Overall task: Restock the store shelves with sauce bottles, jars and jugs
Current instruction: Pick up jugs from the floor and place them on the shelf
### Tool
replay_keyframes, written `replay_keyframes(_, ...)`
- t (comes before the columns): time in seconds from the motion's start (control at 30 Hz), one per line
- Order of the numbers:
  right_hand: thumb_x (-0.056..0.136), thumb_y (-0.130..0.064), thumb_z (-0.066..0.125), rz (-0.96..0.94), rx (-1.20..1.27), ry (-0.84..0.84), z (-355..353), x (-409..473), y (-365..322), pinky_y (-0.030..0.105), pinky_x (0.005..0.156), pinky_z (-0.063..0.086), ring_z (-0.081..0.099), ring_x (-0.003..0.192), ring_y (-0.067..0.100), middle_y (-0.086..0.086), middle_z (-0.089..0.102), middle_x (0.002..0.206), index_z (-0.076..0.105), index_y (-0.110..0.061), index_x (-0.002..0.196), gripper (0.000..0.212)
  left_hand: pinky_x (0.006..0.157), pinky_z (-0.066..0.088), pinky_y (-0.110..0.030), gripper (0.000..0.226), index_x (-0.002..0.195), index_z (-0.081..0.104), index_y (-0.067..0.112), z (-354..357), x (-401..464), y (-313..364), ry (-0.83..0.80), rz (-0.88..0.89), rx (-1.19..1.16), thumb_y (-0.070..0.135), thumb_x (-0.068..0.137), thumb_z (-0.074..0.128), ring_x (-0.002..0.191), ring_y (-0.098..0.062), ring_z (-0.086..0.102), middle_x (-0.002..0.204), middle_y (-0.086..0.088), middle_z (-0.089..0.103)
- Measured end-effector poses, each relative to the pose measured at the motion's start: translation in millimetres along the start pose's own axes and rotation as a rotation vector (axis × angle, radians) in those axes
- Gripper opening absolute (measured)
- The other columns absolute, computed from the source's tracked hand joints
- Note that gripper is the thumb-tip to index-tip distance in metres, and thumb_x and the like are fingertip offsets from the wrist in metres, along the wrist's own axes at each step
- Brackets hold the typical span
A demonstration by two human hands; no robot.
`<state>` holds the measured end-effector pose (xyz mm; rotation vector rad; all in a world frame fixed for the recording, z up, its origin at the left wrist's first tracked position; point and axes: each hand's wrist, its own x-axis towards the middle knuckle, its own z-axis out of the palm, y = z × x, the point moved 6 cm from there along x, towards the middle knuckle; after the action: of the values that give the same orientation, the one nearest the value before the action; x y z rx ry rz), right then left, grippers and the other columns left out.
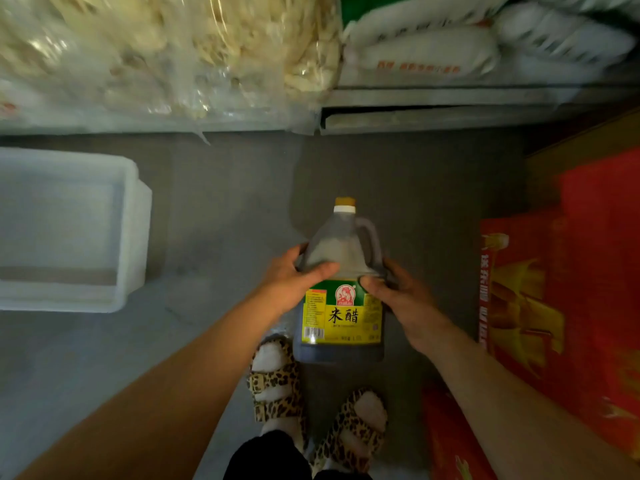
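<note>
I hold a large plastic vinegar jug point(341, 320) in front of me above the floor, its yellow cap pointing away from me toward the shelf. The jug has a green and yellow label, dark liquid and a moulded handle on its right side. My left hand point(294, 280) grips the jug's left shoulder, thumb across the front. My right hand point(394, 292) grips its right side just below the handle. My feet in leopard-print sandals stand under the jug.
A low metal shelf point(450, 98) runs across the top, carrying bagged dried noodles point(166, 53) and white sacks point(433, 50). A white plastic tub point(135, 230) sits on the grey floor at left. Red cartons point(554, 306) are stacked along the right.
</note>
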<state>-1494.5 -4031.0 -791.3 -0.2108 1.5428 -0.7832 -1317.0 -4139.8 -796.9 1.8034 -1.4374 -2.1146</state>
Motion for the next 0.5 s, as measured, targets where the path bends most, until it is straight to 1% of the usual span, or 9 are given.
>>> replay_keyframes(0.07, 0.068, -0.036, 0.082, -0.03, 0.025, 0.018, 1.6, -30.6, -27.8, 0.033, 0.093, 0.054, 0.07, 0.106, 0.012, -0.008, 0.075, 0.112, 0.065, -0.043, 0.117, 0.053, 0.081, 0.055, -0.023, 0.062, 0.13, 0.056, 0.03, -5.0, -25.9, 32.7, 0.015, 0.009, 0.021, 0.043, 0.075, 0.081, 0.093, -0.005, 0.069, 0.115, 0.005, 0.07)
replay_keyframes(0.13, 0.072, -0.03, 0.083, -0.056, 0.046, 0.054, 3.0, -65.0, -60.7, 0.031, 0.087, 0.056, 0.071, 0.102, 0.011, -0.008, 0.075, 0.109, 0.065, -0.045, 0.111, 0.046, 0.067, 0.052, -0.011, 0.061, 0.131, 0.054, 0.029, -8.7, -53.7, 71.0, 0.008, 0.04, 0.032, 0.041, 0.077, 0.08, 0.082, 0.005, 0.068, 0.112, 0.006, 0.069)
replay_keyframes(0.2, 0.076, -0.025, 0.082, -0.101, 0.069, 0.08, 3.2, -103.1, -96.5, 0.023, 0.075, 0.057, 0.073, 0.096, 0.01, -0.008, 0.076, 0.106, 0.065, -0.043, 0.115, 0.046, 0.058, 0.047, -0.005, 0.064, 0.133, 0.054, 0.026, -13.6, -85.9, 113.5, 0.005, 0.07, 0.066, 0.042, 0.077, 0.08, 0.076, 0.01, 0.065, 0.109, 0.008, 0.068)
replay_keyframes(0.23, 0.075, -0.024, 0.082, -0.12, 0.086, 0.096, 3.0, -123.3, -115.6, 0.021, 0.072, 0.056, 0.073, 0.094, 0.009, -0.008, 0.077, 0.104, 0.065, -0.042, 0.115, 0.047, 0.061, 0.048, -0.006, 0.067, 0.135, 0.053, 0.026, -16.5, -103.3, 135.1, 0.006, 0.086, 0.075, 0.043, 0.077, 0.08, 0.079, 0.008, 0.066, 0.11, 0.007, 0.068)
replay_keyframes(0.27, 0.073, -0.026, 0.083, -0.137, 0.092, 0.109, 3.3, -148.5, -137.6, 0.022, 0.073, 0.056, 0.073, 0.094, 0.009, -0.009, 0.077, 0.103, 0.064, -0.043, 0.115, 0.048, 0.069, 0.053, -0.012, 0.071, 0.136, 0.052, 0.027, -19.9, -125.5, 161.0, -0.005, 0.102, 0.095, 0.047, 0.075, 0.08, 0.085, 0.002, 0.068, 0.112, 0.006, 0.068)
replay_keyframes(0.33, 0.067, -0.032, 0.083, -0.181, 0.104, 0.115, 5.5, -183.6, -171.7, 0.026, 0.076, 0.056, 0.073, 0.097, 0.013, -0.007, 0.076, 0.106, 0.065, -0.043, 0.114, 0.052, 0.086, 0.055, -0.03, 0.08, 0.138, 0.05, 0.027, -23.9, -156.3, 199.8, -0.017, 0.13, 0.125, 0.054, 0.069, 0.079, 0.098, -0.01, 0.068, 0.12, 0.003, 0.067)
replay_keyframes(0.37, 0.065, -0.033, 0.083, -0.206, 0.117, 0.119, 7.0, -208.8, -194.5, 0.026, 0.076, 0.056, 0.073, 0.098, 0.014, -0.005, 0.076, 0.107, 0.065, -0.042, 0.114, 0.053, 0.085, 0.054, -0.031, 0.081, 0.139, 0.049, 0.027, -27.8, -179.3, 225.5, -0.018, 0.148, 0.141, 0.054, 0.069, 0.079, 0.099, -0.012, 0.066, 0.121, 0.003, 0.066)
replay_keyframes(0.43, 0.062, -0.034, 0.083, -0.262, 0.138, 0.138, 9.6, -258.1, -238.8, 0.021, 0.071, 0.056, 0.073, 0.095, 0.012, -0.006, 0.076, 0.106, 0.066, -0.041, 0.112, 0.054, 0.075, 0.05, -0.024, 0.076, 0.137, 0.051, 0.027, -36.1, -225.4, 276.8, -0.008, 0.201, 0.149, 0.052, 0.072, 0.08, 0.097, -0.008, 0.065, 0.118, 0.004, 0.066)
replay_keyframes(0.5, 0.062, -0.033, 0.084, -0.33, 0.145, 0.155, 12.7, -303.5, -283.7, 0.02, 0.069, 0.056, 0.074, 0.093, 0.011, -0.004, 0.076, 0.106, 0.065, -0.034, 0.121, 0.062, 0.073, 0.048, -0.021, 0.071, 0.133, 0.055, 0.028, -45.3, -269.4, 328.6, 0.017, 0.268, 0.16, 0.053, 0.072, 0.08, 0.097, -0.006, 0.064, 0.115, 0.007, 0.067)
